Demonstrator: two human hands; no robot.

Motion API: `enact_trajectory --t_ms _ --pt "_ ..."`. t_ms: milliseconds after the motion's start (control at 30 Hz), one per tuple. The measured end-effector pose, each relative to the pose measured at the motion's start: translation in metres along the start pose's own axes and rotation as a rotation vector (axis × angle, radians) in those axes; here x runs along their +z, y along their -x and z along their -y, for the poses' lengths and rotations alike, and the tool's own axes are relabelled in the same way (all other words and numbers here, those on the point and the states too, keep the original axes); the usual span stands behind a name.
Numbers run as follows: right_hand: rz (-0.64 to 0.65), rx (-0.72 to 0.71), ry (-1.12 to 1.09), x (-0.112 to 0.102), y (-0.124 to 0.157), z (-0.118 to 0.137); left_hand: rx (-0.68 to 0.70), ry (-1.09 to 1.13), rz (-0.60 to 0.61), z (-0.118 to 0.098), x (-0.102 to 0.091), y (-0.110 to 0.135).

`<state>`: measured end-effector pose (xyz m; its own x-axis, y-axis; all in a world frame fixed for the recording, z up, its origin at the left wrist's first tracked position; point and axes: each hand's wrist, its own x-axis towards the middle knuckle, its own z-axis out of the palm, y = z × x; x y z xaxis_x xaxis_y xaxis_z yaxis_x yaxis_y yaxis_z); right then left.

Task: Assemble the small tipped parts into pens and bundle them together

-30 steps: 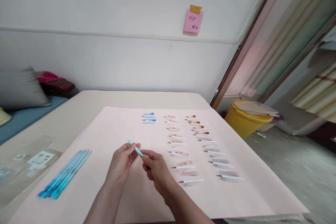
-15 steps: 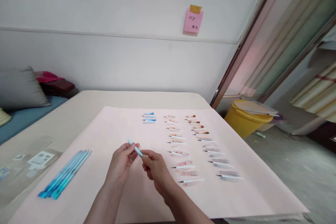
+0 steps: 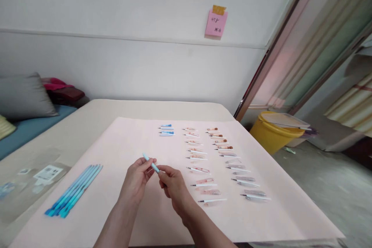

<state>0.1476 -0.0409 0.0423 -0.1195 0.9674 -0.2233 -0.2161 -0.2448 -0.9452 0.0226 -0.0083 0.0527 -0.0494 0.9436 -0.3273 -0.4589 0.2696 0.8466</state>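
My left hand (image 3: 136, 178) and my right hand (image 3: 173, 185) meet over a pale pink sheet (image 3: 122, 147), both pinching one light blue pen (image 3: 151, 163). The pen slants up to the left, its far end sticking out past my left fingers. Beyond the hands lie three columns of taken-apart pen pieces: blue pieces (image 3: 166, 130), pinkish pieces with white refills (image 3: 197, 159), and brownish and clear pieces (image 3: 232, 161). A bundle of blue pens (image 3: 74, 190) lies at the left on the sheet.
The sheet covers a beige table (image 3: 87, 116) against a white wall. Clear plastic wrappers with labels (image 3: 35, 178) lie at the left. A grey cushion (image 3: 23, 97) is far left. A yellow bucket (image 3: 273, 133) stands on the floor at right. A pink note (image 3: 216, 21) is taped to the wall.
The hands keep the same pinch on the pen; only the view has shifted slightly.
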Motion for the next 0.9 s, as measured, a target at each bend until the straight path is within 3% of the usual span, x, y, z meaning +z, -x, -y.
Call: enact_trajectory --t_ms 267,900 --pt "-0.03 -0.181 0.186 -0.0009 0.0 -0.0074 -0.012 -0.04 0.06 0.0013 -0.0005 0.0006" --pt "-0.03 -0.162 0.202 -0.0012 0.0024 -0.0014 -0.015 -0.054 0.075 0.0005 0.0011 0.0026"
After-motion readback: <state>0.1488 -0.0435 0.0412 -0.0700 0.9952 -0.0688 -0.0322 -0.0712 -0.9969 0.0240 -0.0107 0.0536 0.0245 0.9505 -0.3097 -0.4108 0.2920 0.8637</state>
